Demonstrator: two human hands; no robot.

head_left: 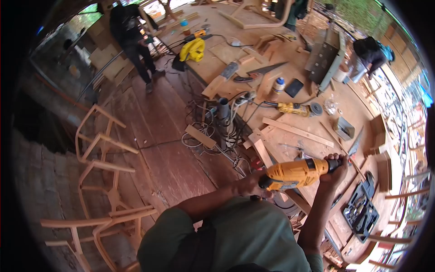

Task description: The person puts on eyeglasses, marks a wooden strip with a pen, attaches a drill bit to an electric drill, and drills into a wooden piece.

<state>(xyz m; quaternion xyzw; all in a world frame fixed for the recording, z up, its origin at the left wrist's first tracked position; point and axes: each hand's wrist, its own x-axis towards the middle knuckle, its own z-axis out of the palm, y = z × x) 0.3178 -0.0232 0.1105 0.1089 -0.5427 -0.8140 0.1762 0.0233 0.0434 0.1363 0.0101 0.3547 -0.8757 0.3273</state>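
Note:
A yellow power drill (293, 174) is held up in front of my body, over the near edge of the wooden workbench (290, 119). At its rear end, my left hand (254, 185) is closed on the drill, with its fingers partly hidden behind the tool. My right hand (336, 175) wraps round the black chuck at the front end. Beneath and beyond the drill lie wood strips (299, 132) and a grinder (294, 109). An open black tool case (361, 211) lies to the right of my right hand.
Cables hang around a dark pipe (223, 109) at the bench edge. Wooden chair frames (108, 136) stand on the left. A yellow blower (192, 50), a handsaw (265, 71) and a bottle (277, 86) are farther back. One person (131, 36) stands back left, another (369, 54) is back right.

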